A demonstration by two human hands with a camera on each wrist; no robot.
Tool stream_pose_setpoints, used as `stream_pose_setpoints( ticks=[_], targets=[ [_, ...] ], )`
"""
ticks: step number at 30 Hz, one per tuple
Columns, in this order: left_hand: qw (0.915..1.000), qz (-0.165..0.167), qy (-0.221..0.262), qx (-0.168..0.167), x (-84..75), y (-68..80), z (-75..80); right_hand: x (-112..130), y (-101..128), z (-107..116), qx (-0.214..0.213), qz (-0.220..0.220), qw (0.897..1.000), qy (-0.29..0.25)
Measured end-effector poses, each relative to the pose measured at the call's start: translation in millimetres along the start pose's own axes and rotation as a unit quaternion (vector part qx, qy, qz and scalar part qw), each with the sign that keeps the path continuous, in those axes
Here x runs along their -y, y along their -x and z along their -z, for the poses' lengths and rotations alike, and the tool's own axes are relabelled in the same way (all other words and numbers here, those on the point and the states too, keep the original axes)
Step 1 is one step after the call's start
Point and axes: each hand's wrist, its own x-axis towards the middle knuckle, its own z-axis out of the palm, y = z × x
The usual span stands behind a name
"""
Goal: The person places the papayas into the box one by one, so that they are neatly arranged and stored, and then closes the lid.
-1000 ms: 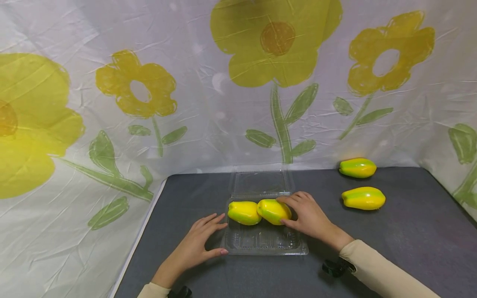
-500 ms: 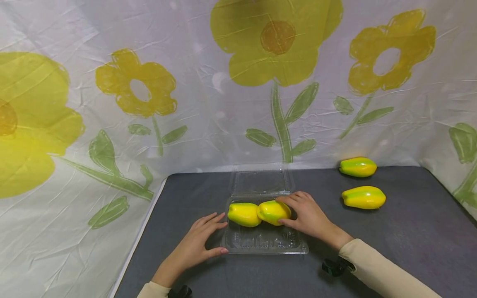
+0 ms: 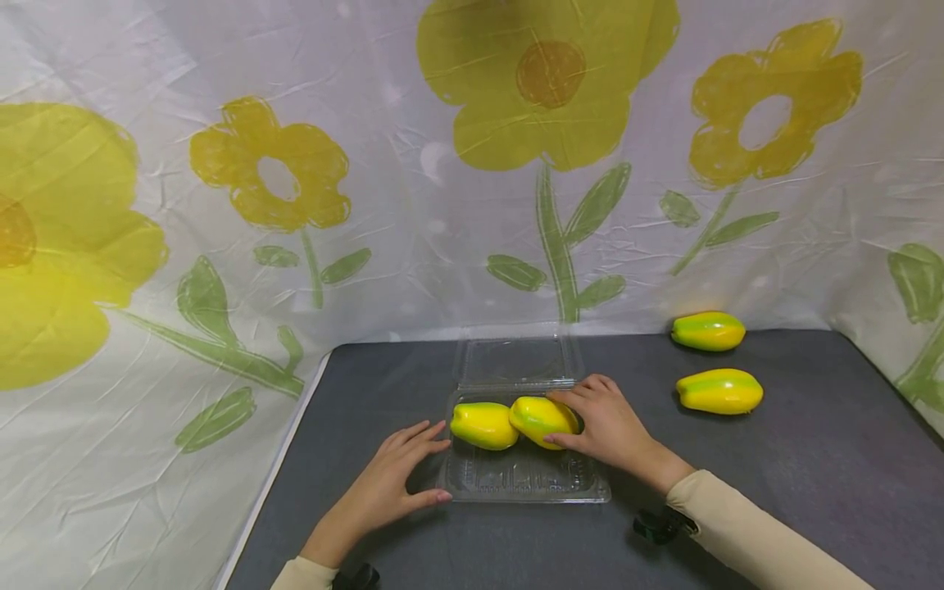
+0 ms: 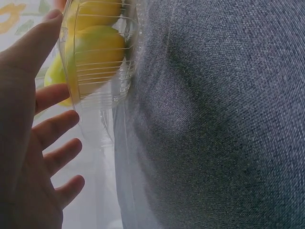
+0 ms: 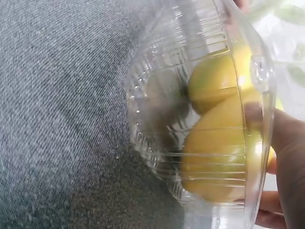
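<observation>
right hand point(image 3: 608, 426) curls round right pepper point(image 3: 542, 419) inside clear tray point(image 3: 524, 483) at table centre. left hand point(image 3: 387, 483) flat, fingers straight, touching tray's left edge. right fingertips hidden behind pepper.

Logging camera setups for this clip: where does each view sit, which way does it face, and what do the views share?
Head: high, facing forward and down at the clear container on the grey table; both hands and sleeves show.
Left wrist: low by the left hand, looking along the table at the container's wall; fingers show.
Right wrist: low by the right hand, facing the container; fingers show.
Shared: all three see the container holding yellow fruits.
</observation>
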Motion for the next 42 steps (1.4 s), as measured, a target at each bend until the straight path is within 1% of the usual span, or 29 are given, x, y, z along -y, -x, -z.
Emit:
stream_pose_setpoints(
  ticks=[4,10,15,23,27,32,35,42],
  targets=[
    [1.0,0.001,0.004,0.0,-0.3,0.1,-0.4,1,0,0,-0.008,-0.013,1.0,0.019],
    [1.0,0.001,0.003,0.001,-0.9,0.1,-0.4,2,0,1,-0.004,-0.034,0.999,0.025],
    [1.0,0.0,0.006,-0.001,-1.6,-0.1,0.1,3,-1,2,-0.007,-0.035,0.999,0.024],
    [1.0,-0.003,-0.001,-0.004,-1.1,0.0,0.0,2,1,5,-0.012,-0.035,0.999,0.011],
    [1.0,-0.003,0.0,-0.005,-1.2,-0.1,0.1,-3,4,10,-0.015,-0.037,0.999,-0.009],
    [1.0,0.0,0.002,-0.002,-1.5,-0.2,0.4,-11,8,17,-0.005,-0.041,0.999,-0.031],
    [1.0,0.003,0.002,-0.001,-1.8,-0.2,0.5,-16,12,21,0.0,-0.046,0.998,-0.037],
    [0.9999,0.009,0.005,0.004,-2.1,-0.2,0.6,-32,23,30,-0.005,-0.063,0.997,-0.041]
  ],
)
